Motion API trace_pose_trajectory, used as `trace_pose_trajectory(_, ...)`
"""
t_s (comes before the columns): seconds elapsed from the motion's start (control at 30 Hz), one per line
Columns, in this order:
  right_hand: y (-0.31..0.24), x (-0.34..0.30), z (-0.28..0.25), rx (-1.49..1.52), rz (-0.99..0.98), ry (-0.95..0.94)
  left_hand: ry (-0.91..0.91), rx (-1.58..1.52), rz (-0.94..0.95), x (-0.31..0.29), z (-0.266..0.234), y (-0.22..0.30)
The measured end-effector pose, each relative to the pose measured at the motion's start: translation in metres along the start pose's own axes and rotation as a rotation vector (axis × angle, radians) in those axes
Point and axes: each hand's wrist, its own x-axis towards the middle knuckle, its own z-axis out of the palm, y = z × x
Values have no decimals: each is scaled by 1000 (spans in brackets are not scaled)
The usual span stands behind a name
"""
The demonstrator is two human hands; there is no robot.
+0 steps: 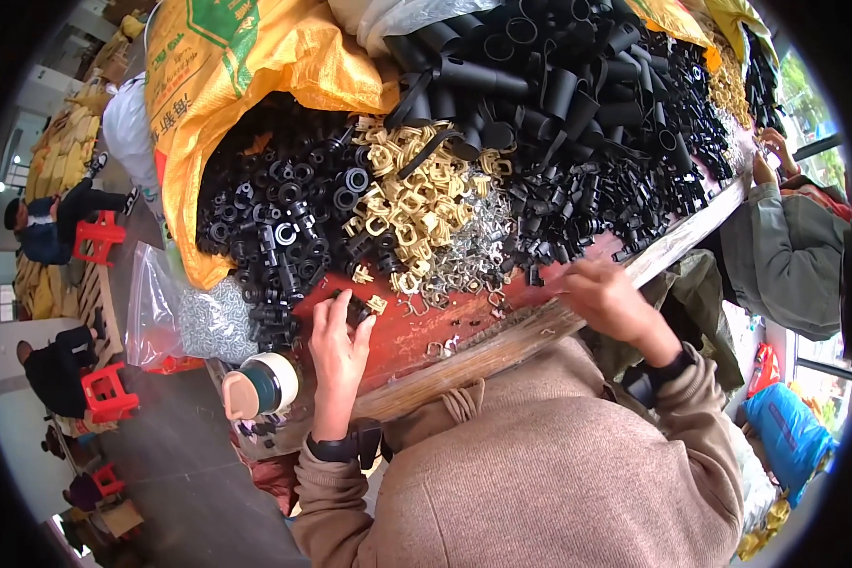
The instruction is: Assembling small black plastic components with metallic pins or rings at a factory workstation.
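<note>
My left hand (337, 352) is closed on a small black plastic fitting (356, 309) above the red tabletop (409, 333). A cream-coloured clip (377, 304) sits against the fitting's right end; whether it is joined to it cannot be told. My right hand (604, 301) hovers near the table's wooden edge, beside a heap of small black clips (577, 204). Its fingers are bent and smeared by motion, so anything in them is hidden. Ahead of the hands lie a pile of cream clips (417, 204), shiny metal clasps (478, 241) and black ring-shaped fittings (275, 222).
Black tubes (559, 95) are heaped at the back, beside a yellow woven sack (199, 104). A bag of small screws (213, 322) and a lidded green-and-white cup (267, 383) stand on the left. A wooden rail (483, 360) edges the table. Another person's sleeve (786, 251) is at right.
</note>
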Motion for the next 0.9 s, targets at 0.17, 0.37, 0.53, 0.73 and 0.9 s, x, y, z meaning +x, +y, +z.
trace_pose_trajectory(0.17,-10,48,33,51,-267,-56,23,-619,-52,-8,3,-10)
trace_pose_trajectory(0.37,-28,83,60,8,-362,-32,-129,-1507,-350,-11,-8,1)
trace_pose_trajectory(0.53,-28,92,83,-221,-329,-141,-286,-1827,-414,-15,8,3)
trace_pose_trajectory(0.73,-29,89,83,-213,-269,-144,-318,-1770,-520,-17,13,10)
trace_pose_trajectory(0.9,-28,87,67,381,-55,-17,-690,-2088,-485,-9,22,6)
